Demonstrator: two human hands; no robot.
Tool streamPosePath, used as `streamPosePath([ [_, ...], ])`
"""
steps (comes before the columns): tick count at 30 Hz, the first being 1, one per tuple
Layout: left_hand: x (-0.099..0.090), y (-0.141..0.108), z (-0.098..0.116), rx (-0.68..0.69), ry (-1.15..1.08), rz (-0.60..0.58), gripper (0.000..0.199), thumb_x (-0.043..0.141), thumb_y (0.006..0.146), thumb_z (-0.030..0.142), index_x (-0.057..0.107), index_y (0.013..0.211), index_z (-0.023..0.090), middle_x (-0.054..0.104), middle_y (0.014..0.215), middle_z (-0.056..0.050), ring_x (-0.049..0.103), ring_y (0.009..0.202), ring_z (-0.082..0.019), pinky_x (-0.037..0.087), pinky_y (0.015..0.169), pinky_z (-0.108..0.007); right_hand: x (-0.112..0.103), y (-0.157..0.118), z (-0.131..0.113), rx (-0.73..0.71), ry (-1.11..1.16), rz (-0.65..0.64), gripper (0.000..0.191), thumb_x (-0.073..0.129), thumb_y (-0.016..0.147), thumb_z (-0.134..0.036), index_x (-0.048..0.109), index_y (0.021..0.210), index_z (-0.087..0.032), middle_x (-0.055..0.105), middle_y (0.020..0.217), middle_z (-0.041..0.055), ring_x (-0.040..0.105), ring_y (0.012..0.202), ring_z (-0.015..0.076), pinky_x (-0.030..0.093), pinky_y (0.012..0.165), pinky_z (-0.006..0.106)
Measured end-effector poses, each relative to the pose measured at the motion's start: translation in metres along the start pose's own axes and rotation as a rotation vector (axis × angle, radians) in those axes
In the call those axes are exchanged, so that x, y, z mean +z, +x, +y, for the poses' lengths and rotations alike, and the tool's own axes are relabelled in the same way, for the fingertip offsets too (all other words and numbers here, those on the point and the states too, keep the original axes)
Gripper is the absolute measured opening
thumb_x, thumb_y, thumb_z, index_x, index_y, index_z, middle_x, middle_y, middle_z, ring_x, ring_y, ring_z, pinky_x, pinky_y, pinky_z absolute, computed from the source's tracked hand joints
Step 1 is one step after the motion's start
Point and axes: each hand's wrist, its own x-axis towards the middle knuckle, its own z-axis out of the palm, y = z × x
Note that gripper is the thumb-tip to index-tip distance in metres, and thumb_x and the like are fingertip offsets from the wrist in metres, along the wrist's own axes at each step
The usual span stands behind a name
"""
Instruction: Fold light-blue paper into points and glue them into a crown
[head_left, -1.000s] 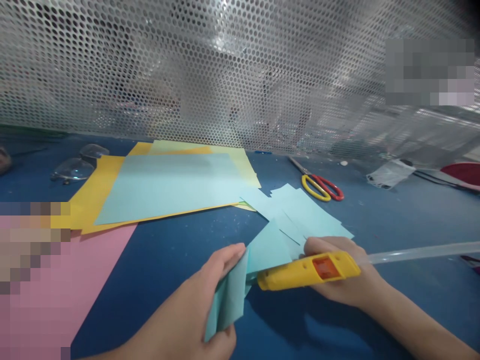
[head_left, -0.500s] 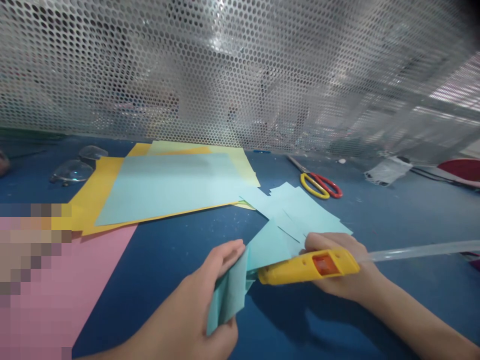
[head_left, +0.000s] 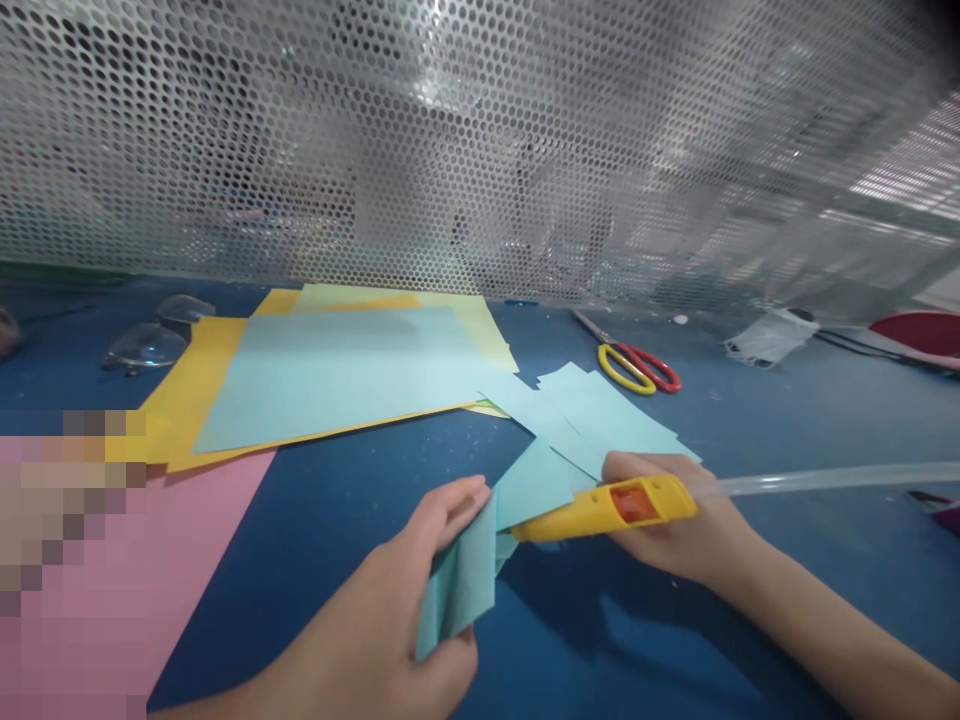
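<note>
One left hand (head_left: pixel 382 600) — grip clasped round folded blue paper (head_left: pixel 469 575), held over the bench (head_left: pixel 337 530); one right hand (head_left: pixel 679 530) — grip clasping a yellow glue gun (head_left: pixel 581 513), its front just beside that paper; scissors (head_left: pixel 626 368) beyond.

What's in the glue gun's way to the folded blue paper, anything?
Nothing visible: the glue gun in the right hand has its front end beside the folded paper in the left hand; touching is unclear.
</note>
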Motion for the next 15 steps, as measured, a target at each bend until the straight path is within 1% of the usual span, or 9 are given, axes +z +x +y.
streamPosePath([
  [6,0.0,0.001,0.0015,-0.014,0.004,-0.031,0.068,0.048,0.076,0.016,0.031,0.141,0.03,0.037,0.151,-0.008,0.038,0.137,-0.026,0.032,0.11,-0.049,0.0007,-0.0013,-0.0005,-0.004,0.016,-0.02,0.018,0.047,0.073,-0.024,0.034,0.059,-0.023,0.046,0.044,-0.0055,0.041,0.037,0.0084,0.024,0.04,0.021],
  [9,-0.0001,0.0015,0.0022,-0.018,0.0,-0.03,0.066,0.048,0.078,0.017,0.031,0.141,0.029,0.036,0.152,-0.009,0.037,0.137,-0.026,0.032,0.11,-0.051,-0.0008,-0.0019,-0.0002,0.009,0.039,-0.028,0.02,0.048,0.073,-0.025,0.033,0.059,-0.023,0.043,0.043,-0.0059,0.038,0.036,0.0081,0.024,0.039,0.021],
  [12,-0.0002,0.0018,0.0024,-0.021,-0.023,-0.05,0.065,0.048,0.079,0.017,0.031,0.141,0.028,0.034,0.153,-0.01,0.037,0.137,-0.026,0.033,0.109,-0.049,-0.0017,-0.0024,-0.0004,0.008,0.065,-0.034,0.022,0.048,0.073,-0.025,0.031,0.059,-0.023,0.042,0.042,-0.0061,0.038,0.036,0.0078,0.025,0.039,0.02],
  [15,0.0004,0.002,0.002,-0.024,-0.015,-0.046,0.066,0.047,0.078,0.018,0.031,0.141,0.028,0.034,0.152,-0.01,0.038,0.137,-0.025,0.033,0.11,-0.047,-0.0008,-0.0027,-0.0017,-0.015,0.071,-0.048,0.023,0.049,0.074,-0.026,0.032,0.059,-0.023,0.045,0.043,-0.0057,0.04,0.036,0.0077,0.026,0.039,0.02],
])
